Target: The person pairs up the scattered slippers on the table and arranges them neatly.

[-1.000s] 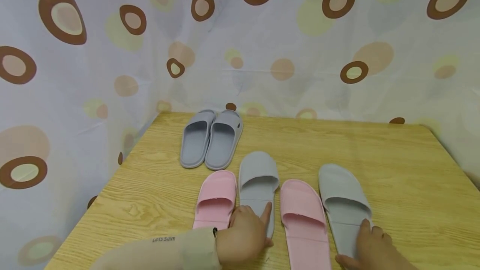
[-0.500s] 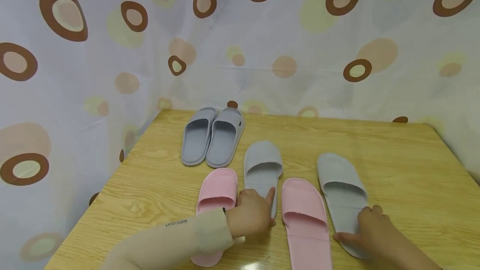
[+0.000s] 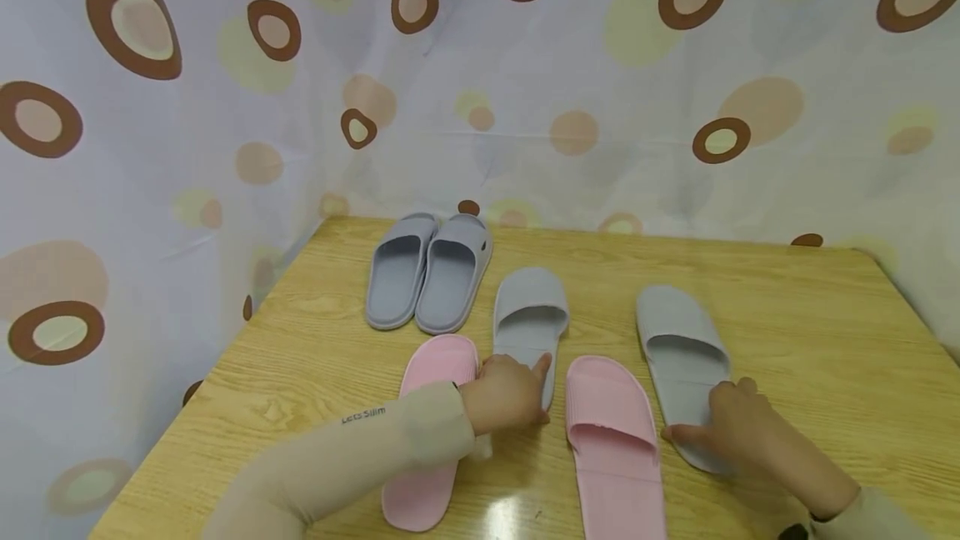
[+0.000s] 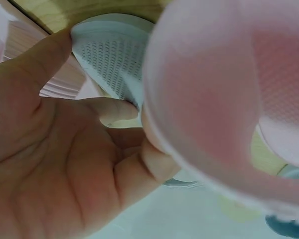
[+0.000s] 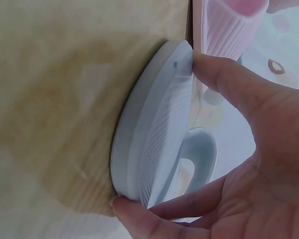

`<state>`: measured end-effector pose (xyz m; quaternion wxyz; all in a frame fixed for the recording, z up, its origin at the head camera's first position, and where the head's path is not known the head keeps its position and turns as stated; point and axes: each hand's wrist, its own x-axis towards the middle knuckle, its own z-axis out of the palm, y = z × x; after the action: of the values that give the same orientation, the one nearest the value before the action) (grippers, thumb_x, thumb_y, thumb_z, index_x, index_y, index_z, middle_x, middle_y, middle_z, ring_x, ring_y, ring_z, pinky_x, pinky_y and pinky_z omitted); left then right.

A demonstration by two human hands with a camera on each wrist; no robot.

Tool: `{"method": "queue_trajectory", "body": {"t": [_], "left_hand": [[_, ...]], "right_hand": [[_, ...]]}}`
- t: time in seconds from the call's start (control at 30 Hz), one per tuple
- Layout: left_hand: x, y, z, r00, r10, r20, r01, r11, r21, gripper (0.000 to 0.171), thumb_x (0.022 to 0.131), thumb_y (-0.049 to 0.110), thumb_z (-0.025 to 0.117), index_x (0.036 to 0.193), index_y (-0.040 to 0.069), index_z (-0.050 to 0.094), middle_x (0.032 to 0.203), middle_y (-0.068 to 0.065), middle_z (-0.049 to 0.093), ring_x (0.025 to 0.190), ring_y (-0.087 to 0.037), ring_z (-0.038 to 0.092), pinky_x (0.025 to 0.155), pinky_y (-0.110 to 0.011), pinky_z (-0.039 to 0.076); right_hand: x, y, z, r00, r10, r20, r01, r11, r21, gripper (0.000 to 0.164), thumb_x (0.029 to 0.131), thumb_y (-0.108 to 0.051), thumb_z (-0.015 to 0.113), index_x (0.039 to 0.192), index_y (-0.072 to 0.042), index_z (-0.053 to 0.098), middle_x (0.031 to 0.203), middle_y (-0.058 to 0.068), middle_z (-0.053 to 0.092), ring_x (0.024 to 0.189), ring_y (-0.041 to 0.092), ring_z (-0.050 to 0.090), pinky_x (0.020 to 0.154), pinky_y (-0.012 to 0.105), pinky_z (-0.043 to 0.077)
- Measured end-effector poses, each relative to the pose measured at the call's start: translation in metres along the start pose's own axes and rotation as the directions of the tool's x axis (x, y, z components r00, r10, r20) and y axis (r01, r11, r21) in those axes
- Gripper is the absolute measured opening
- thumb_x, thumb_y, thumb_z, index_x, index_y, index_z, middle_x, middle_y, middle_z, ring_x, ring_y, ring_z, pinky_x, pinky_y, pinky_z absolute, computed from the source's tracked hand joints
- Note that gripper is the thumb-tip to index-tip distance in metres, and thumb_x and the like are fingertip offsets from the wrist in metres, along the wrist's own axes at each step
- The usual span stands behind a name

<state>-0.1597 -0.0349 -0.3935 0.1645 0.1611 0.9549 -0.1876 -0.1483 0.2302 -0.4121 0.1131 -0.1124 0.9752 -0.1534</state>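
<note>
Two light grey slippers lie on the wooden table, toes pointing away. My left hand (image 3: 506, 394) holds the left grey slipper (image 3: 531, 298) by its heel end, thumb on one edge and fingers on the other. In the left wrist view, its dotted sole bed (image 4: 112, 59) shows between thumb and fingers. The right grey slipper (image 3: 678, 315) is gripped by its heel in my right hand (image 3: 738, 423); in the right wrist view, thumb and fingers span the rounded heel (image 5: 154, 129). A pink slipper (image 3: 611, 407) lies between them, and another pink slipper (image 3: 442, 361) is partly hidden under my left sleeve.
A pair of blue-grey slippers, the left one (image 3: 393, 282) against the right one (image 3: 448, 286), stands at the back left of the table (image 3: 750, 265). A spotted curtain (image 3: 450, 65) hangs behind and along the left side.
Both grey slippers have slid away from me across the table, each with a hand on its heel. They now sit farther back than the pink slippers, which stay in place.
</note>
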Motion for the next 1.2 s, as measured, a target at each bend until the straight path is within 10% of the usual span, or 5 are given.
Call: {"method": "queue_trajectory", "body": {"t": [0.8,1.2], "left_hand": [[0.034,-0.022,-0.018,0.994,0.034,0.105,-0.012,0.979,-0.203,0.082,0.090,0.045,0.063,0.154,0.015,0.022,0.133,-0.008,0.058,0.120,-0.033,0.054,0.100,-0.049,0.040],[0.040,-0.048,-0.028,0.952,0.132,0.276,-0.072,0.974,-0.216,0.083,0.092,0.054,0.053,0.156,0.026,0.008,0.154,-0.006,0.033,0.138,-0.023,0.034,0.109,-0.040,0.030]], "right_hand": [[0.056,0.003,-0.025,0.998,-0.009,0.066,0.011,1.000,-0.029,0.065,0.081,-0.049,0.071,0.082,0.014,0.055,0.076,0.018,0.049,0.078,0.033,0.044,0.061,0.042,0.042],[0.072,0.005,-0.029,0.993,-0.021,0.119,0.024,0.999,-0.024,0.072,0.080,-0.052,0.070,0.090,0.017,0.056,0.079,0.017,0.053,0.079,0.032,0.045,0.062,0.039,0.044]]}}
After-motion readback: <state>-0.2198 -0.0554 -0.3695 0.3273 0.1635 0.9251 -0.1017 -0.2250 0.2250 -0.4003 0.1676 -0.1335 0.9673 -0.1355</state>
